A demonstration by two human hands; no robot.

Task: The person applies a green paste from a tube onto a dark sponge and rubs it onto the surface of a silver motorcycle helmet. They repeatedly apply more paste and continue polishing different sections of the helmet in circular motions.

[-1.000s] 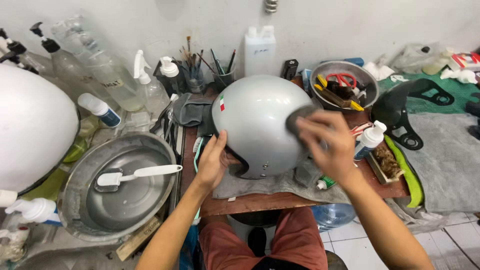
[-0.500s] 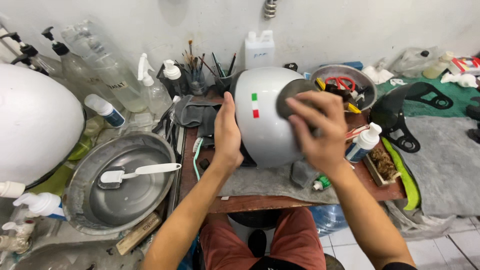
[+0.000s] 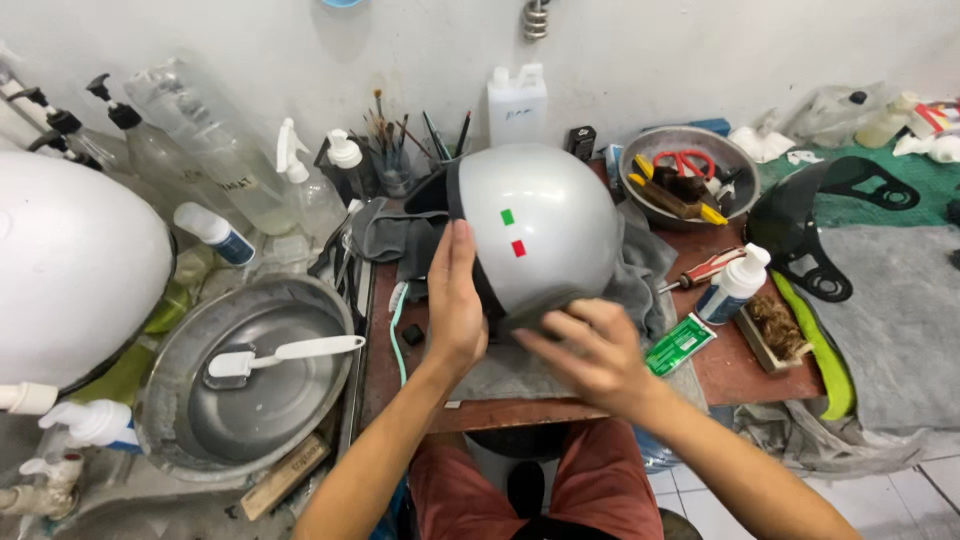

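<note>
Now both hands, left hand [image 3: 452,300] and right hand [image 3: 590,350], grip the glossy silver helmet [image 3: 545,225] (green-red sticker).

The silver helmet [image 3: 545,230] looks smooth and shiny, like hard plastic. It sits on a soft grey cloth [image 3: 640,270]. The basin [image 3: 165,385] is dull metal. The tabletop [image 3: 760,375] is wood.

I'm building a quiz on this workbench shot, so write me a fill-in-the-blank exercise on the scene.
1. Both hands hold a silver ____ above the grey towel.
2. The left hand presses the side bearing the green and ____ marks.
3. A white brush lies in the round metal ____ to the left.
4. Red-handled ____ lie in the metal bowl behind.

Missing words: helmet; red; basin; scissors
</note>
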